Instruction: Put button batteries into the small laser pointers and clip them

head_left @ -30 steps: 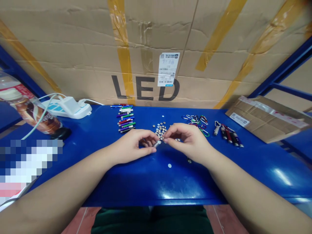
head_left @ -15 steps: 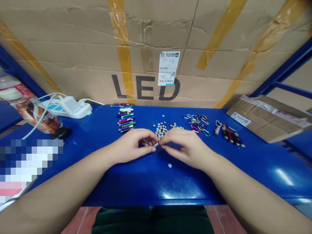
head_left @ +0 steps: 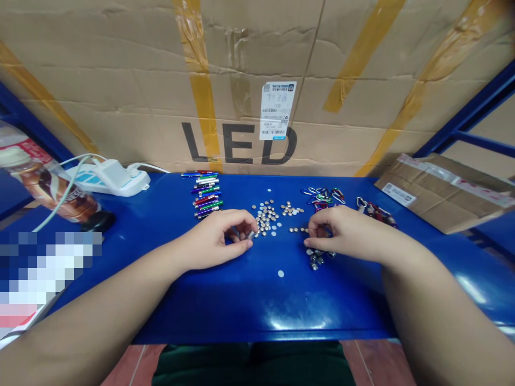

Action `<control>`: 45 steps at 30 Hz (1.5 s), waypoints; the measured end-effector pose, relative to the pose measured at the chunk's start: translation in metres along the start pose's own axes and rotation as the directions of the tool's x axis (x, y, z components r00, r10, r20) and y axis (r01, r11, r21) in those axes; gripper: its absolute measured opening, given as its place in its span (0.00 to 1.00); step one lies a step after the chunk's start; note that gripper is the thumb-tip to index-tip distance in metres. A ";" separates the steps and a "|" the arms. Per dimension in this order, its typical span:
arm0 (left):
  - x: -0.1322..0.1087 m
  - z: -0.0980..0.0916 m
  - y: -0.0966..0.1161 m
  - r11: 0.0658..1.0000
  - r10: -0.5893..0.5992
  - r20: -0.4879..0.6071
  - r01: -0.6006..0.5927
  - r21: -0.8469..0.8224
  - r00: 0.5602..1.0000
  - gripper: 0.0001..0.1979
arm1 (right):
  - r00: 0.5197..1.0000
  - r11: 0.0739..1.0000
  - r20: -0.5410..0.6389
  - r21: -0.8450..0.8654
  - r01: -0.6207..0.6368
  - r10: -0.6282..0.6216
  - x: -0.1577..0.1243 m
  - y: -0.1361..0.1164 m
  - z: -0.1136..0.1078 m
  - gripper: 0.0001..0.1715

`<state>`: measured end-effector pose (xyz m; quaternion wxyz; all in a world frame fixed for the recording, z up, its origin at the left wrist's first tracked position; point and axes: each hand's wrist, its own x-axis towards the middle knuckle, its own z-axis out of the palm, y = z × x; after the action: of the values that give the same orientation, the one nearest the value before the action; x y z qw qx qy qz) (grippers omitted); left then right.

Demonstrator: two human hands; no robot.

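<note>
Left hand (head_left: 221, 238) on a silver tube (head_left: 250, 235), right hand (head_left: 346, 230) over small metal parts (head_left: 314, 262)

Thumb and fingers of the left hand grasp the silver tube, its end showing at the fingertips, just above the middle of the blue table (head_left: 201, 313). Well apart from it, the right hand is curled with thumb and forefinger close to the heap of metal parts; whether it grips one, I cannot tell.

Dark green clothing (head_left: 249, 365) and reddish floor tiles (head_left: 382, 360) show below the table's near edge. One pale disc (head_left: 280, 274) lies alone on the near part of the surface. Beyond it, a short row of round pieces (head_left: 296, 230) runs up to the right fingertips. Farther on, a large cluster of shiny buttons (head_left: 264, 219) with a few pale discs among them lies just past the left fingertips, with a smaller cluster (head_left: 287, 209) beside it on the right.

Coloured tubes (head_left: 209, 190) are lined up behind the left hand. Coloured carabiner clips (head_left: 321, 205) and small keychain torches (head_left: 380, 216), partly hidden, lie behind the right hand. A bottle (head_left: 68, 193) and a white power strip (head_left: 137, 185) are at far left; a taped carton (head_left: 434, 198) is at right. Across the back stands a large box (head_left: 140, 64) printed "LED", bearing yellow tape (head_left: 203, 91) and a white label (head_left: 277, 110).
</note>
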<state>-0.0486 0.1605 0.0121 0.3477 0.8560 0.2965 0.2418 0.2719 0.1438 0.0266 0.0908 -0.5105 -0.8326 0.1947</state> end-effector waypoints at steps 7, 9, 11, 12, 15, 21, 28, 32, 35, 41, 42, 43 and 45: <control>0.000 0.002 0.004 0.998 -0.024 -0.028 0.023 -0.050 0.999 0.11 | 0.987 0.994 -0.123 -0.037 0.101 -0.105 0.005 -0.017 0.002 0.09; 0.001 0.004 0.004 0.999 -0.026 -0.038 0.025 -0.040 0.999 0.12 | 0.949 0.974 -0.246 0.063 0.220 -0.198 0.007 -0.026 0.004 0.09; 0.002 0.005 0.004 1.000 0.006 -0.038 -0.006 0.000 0.999 0.10 | 0.911 0.925 -0.321 0.192 0.328 -0.257 0.010 -0.037 0.009 0.09; 0.002 0.005 0.003 0.999 0.030 -0.035 -0.029 0.021 0.999 0.10 | 0.900 0.898 -0.346 0.252 0.360 -0.264 0.011 -0.042 0.014 0.08; 0.003 0.005 0.002 0.995 0.081 -0.019 -0.080 0.052 0.996 0.09 | 0.889 0.836 -0.403 0.392 0.383 -0.218 0.016 -0.053 0.028 0.05; 0.003 0.007 0.002 0.995 0.082 -0.028 -0.081 0.056 0.996 0.11 | 0.852 0.815 -0.462 0.377 0.439 -0.245 0.021 -0.057 0.039 0.02; 0.004 0.009 0.004 0.999 0.044 0.010 -0.044 -0.008 0.999 0.12 | 0.808 0.824 -0.493 0.272 0.497 -0.324 0.023 -0.058 0.037 0.02; 0.004 0.010 0.009 0.988 -0.056 0.063 0.064 -0.140 0.996 0.15 | 0.797 0.818 -0.483 0.246 0.520 -0.361 0.023 -0.057 0.037 0.02; 0.003 0.012 0.012 0.927 -0.184 0.164 0.227 -0.298 0.969 0.18 | 0.762 0.773 -0.481 0.237 0.588 -0.433 0.025 -0.053 0.037 0.02; 0.002 0.013 0.016 0.815 -0.262 0.255 0.355 -0.459 0.931 0.20 | 0.710 0.696 -0.478 0.248 0.674 -0.518 0.029 -0.049 0.038 0.02; 0.001 0.013 0.016 0.781 -0.266 0.279 0.376 -0.499 0.923 0.21 | 0.701 0.687 -0.478 0.244 0.685 -0.529 0.029 -0.050 0.038 0.02; 0.001 0.013 0.016 0.747 -0.269 0.304 0.397 -0.533 0.914 0.21 | 0.698 0.681 -0.475 0.247 0.690 -0.535 0.028 -0.050 0.038 0.02; 0.001 0.013 0.016 0.725 -0.273 0.334 0.421 -0.544 0.902 0.21 | 0.724 0.685 -0.457 0.288 0.669 -0.516 0.028 -0.052 0.039 0.03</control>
<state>-0.0342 0.1457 0.0160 0.6735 0.6501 0.3171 0.1525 0.2035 0.1384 0.0116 0.4031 -0.2000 -0.8593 0.2430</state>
